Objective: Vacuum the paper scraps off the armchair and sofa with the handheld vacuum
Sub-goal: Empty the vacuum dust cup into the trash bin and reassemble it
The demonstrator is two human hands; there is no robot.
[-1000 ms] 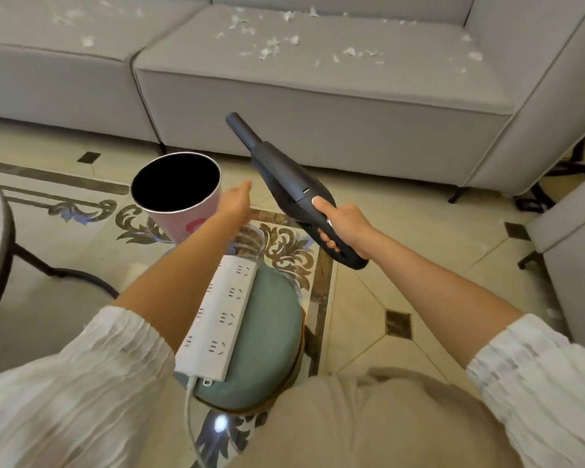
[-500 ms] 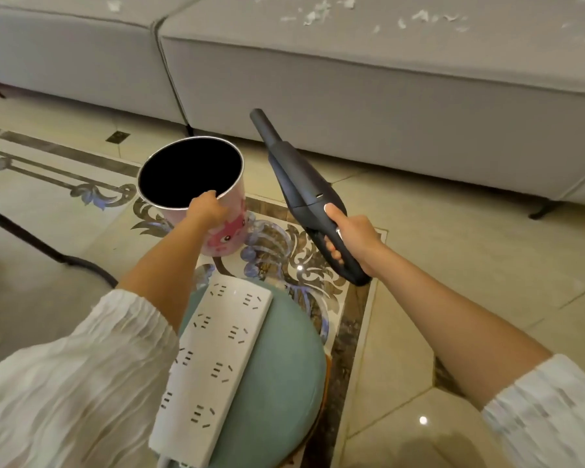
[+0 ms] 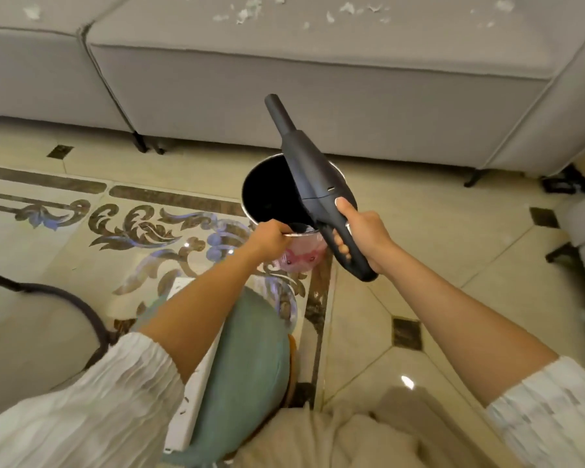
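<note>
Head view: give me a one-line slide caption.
Right hand holds handheld vacuum while left hand grips bin rim.

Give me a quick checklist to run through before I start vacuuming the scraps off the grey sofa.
1. Right hand grips the handle of the black handheld vacuum: ok.
2. Nozzle aimed at the white paper scraps on the grey fabric sofa: not ok; it points up and away from the seat, well short of it.
3. Left hand free to steady things: not ok; it grips the rim of the pink round bin.
4. Vacuum switched on: cannot tell.
5. Scraps left on the seat: ok, many are in view.
</note>
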